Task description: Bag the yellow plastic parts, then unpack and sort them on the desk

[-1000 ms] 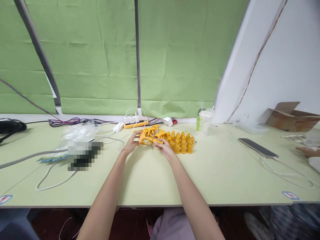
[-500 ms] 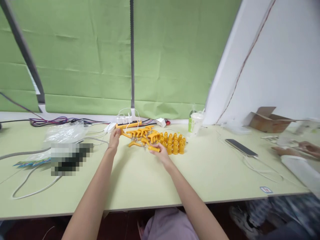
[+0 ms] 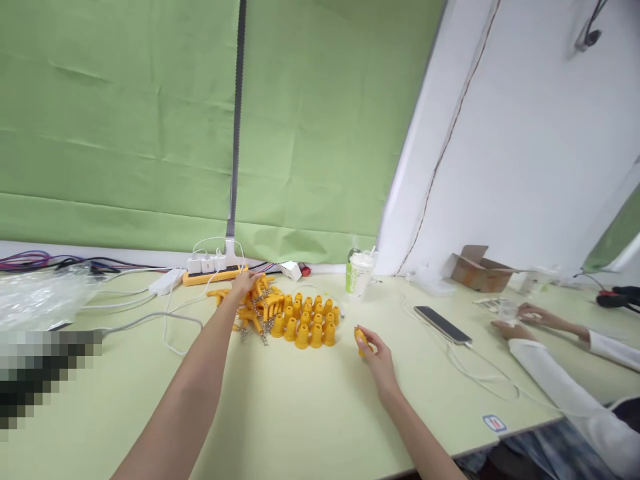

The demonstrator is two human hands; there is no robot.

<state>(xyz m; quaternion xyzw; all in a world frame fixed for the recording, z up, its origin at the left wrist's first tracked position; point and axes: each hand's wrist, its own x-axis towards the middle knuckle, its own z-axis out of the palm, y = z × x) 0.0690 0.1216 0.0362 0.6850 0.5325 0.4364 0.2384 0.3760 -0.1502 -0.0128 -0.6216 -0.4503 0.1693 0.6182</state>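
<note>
My left hand [image 3: 243, 284] reaches far forward and rests on a heap of orange T-shaped plastic pieces with small metal chains [image 3: 255, 308]; its fingers curl over the heap. My right hand [image 3: 376, 352] lies on the pale green table [image 3: 280, 413] to the right, fingers closed round a small orange piece [image 3: 361, 339]. Between the hands, several orange cone-shaped caps [image 3: 305, 320] stand upright in rows.
An orange power strip with white chargers [image 3: 210, 272] and cables lies behind the heap. A drink cup [image 3: 359, 274], a phone on a cable [image 3: 443, 325], a cardboard box [image 3: 477, 269] and a plastic bag [image 3: 40, 297] are about. Another person's arms [image 3: 550, 373] rest at the right.
The view has swung right. My right hand has drawn away from the heap to the right with an orange piece in it. My left hand has stayed at the heap's far side.
</note>
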